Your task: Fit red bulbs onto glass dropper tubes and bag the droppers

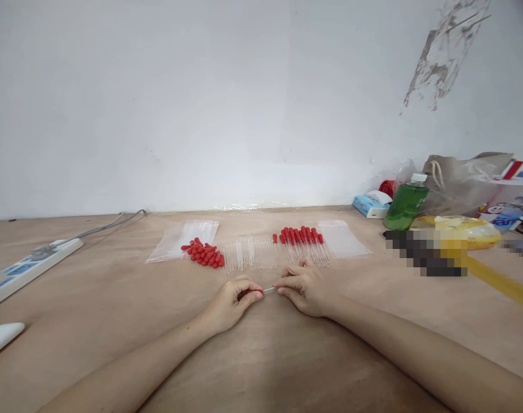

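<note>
Bulb-and-tube joint sits mid-desk, in front of the sorted stock, well off the back edge of the desk (261, 373). Left hand (231, 301) has thumb and fingertips pinching a red bulb (260, 291), mostly buried in the grip; probably held short so the soft rubber doesn't buckle. Right hand (307, 291) pinches the clear tube (269, 290) between thumb and index, other fingers loosely fanned; likely gripped near the bulb to keep the thin stem from bending. Tube meets the bulb's mouth roughly in line; can't tell how deep it's seated. Toward the back edge, left to right: loose bulb pile (205, 254), bare tubes (253, 254) laid side by side, bulb-topped droppers (302, 238). Looks like parts left, assembled right, each on its hand's side. Flat clear bags lie beyond both ends: left bag (164, 248), right bag (345, 238).
</note>
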{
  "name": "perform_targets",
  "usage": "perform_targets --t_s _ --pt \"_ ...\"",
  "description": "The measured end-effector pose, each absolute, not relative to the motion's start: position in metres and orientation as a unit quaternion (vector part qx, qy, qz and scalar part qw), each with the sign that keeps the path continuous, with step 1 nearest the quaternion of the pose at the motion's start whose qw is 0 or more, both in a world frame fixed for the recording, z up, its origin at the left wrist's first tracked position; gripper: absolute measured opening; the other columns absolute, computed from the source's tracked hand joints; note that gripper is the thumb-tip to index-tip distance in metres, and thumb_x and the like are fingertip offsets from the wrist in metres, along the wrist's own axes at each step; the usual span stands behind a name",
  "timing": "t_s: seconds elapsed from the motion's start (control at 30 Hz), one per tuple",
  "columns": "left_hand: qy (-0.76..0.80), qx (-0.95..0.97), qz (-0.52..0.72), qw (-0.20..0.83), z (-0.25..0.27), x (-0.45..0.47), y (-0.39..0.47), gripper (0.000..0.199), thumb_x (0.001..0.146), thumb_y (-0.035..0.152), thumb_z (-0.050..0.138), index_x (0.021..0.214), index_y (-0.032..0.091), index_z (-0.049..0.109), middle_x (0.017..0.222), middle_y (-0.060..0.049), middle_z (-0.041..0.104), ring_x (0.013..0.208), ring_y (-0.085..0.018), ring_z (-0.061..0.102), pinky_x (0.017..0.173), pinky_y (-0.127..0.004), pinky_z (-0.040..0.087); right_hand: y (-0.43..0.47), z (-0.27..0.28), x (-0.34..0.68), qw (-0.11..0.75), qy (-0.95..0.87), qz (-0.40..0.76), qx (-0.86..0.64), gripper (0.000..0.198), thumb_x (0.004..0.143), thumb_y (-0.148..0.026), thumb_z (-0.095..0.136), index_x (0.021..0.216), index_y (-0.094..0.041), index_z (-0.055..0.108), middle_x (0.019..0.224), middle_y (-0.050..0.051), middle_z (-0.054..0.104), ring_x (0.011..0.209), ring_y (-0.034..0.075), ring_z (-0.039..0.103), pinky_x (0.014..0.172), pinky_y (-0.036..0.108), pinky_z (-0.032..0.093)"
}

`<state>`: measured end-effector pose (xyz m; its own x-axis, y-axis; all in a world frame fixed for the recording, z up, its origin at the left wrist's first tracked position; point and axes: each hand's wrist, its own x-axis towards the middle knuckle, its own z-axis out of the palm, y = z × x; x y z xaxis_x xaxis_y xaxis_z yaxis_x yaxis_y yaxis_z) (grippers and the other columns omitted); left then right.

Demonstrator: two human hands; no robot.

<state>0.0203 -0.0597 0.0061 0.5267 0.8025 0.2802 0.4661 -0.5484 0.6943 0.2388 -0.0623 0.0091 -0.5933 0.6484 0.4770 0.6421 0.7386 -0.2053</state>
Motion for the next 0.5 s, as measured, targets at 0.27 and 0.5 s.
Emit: perform_targets --t_s 0.27,0.5 --pt "0.36 0.862 0.288 0.212 0.008 0.022 -0.068 0.019 0.083 0.029 0.048 0.082 0.017 0.063 0.076 -0.004 0.058 0.069 -0.013 0.052 0.064 -0.024 0.04 -0.07 0.012 0.232 0.219 -0.906 -0.009 -0.361 0.026 0.087 -0.026 0.041 0.072 -0.019 0.062 0.07 0.0 0.059 0.059 0.011 0.044 0.068 0.032 0.026" --pt "0.34 0.875 0.298 0.175 0.006 0.022 -0.067 0.017 0.082 0.027 0.048 0.078 0.016 0.061 0.074 -0.004 0.058 0.068 -0.013 0.052 0.062 -0.024 0.04 -0.072 0.01 0.223 0.217 -0.908 0.079 -0.351 0.028 0.088 -0.02 0.036 0.069 -0.019 0.057 0.068 -0.003 0.064 0.058 0.01 0.05 0.072 0.032 0.027"
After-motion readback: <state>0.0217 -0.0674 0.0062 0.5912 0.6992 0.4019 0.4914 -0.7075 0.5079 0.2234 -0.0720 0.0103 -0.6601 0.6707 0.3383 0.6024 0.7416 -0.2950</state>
